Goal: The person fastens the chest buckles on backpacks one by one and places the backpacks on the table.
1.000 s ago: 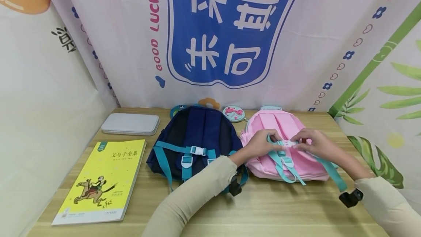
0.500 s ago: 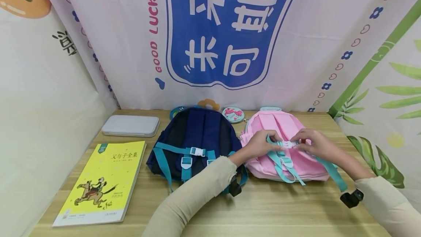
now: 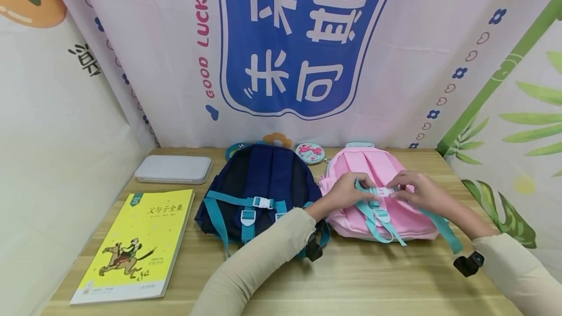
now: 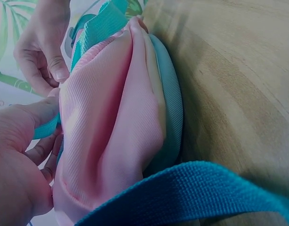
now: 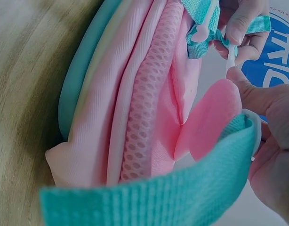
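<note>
A pink backpack (image 3: 401,221) lies with its strap side up at the right of the table. Above it both hands hold a white buckle (image 3: 385,192) on turquoise straps, and its two halves look joined. The left hand (image 3: 344,191) pinches the buckle's left end and its strap (image 3: 371,223). At the other end, the right hand (image 3: 417,190) pinches the buckle between thumb and fingers. In the right wrist view, the buckle (image 5: 230,59) shows edge-on between the two hands. A loose turquoise strap end (image 3: 448,235) hangs off the bag's right side.
A dark blue backpack (image 3: 268,174) with teal straps lies left of the pink one, under the left forearm. Farther left are a yellow book (image 3: 140,238) and a grey case (image 3: 173,168). A round pouch (image 3: 310,153) sits behind, between the bags, near the back cloth (image 3: 175,62).
Both hands keep their hold on the buckle, almost unmoved. The head view has shifted slightly; the bags and the book stay in place.
</note>
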{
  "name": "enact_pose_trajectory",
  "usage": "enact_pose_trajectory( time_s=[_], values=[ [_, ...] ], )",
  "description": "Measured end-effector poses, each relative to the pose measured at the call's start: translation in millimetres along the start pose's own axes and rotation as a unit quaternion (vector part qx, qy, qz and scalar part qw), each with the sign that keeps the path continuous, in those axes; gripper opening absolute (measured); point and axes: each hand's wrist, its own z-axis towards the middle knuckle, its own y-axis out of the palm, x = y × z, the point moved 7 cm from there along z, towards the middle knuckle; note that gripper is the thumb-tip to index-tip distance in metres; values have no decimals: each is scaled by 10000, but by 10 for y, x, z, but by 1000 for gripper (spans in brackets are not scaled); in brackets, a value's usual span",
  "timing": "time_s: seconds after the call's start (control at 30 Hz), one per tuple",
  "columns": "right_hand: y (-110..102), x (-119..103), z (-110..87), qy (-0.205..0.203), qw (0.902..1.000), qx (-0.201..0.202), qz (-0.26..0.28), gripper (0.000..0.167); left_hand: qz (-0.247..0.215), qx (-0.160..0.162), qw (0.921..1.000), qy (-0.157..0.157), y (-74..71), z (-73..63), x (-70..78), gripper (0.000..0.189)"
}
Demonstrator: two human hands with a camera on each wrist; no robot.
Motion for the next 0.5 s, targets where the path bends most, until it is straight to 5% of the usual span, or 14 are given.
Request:
enact_pose_trajectory(
  time_s=[0.5],
  values=[
    [39, -20, 20, -129, 9999, -23, -32, 27, 98, -76, 9999, -98, 42, -3, 62, 14]
  ],
)
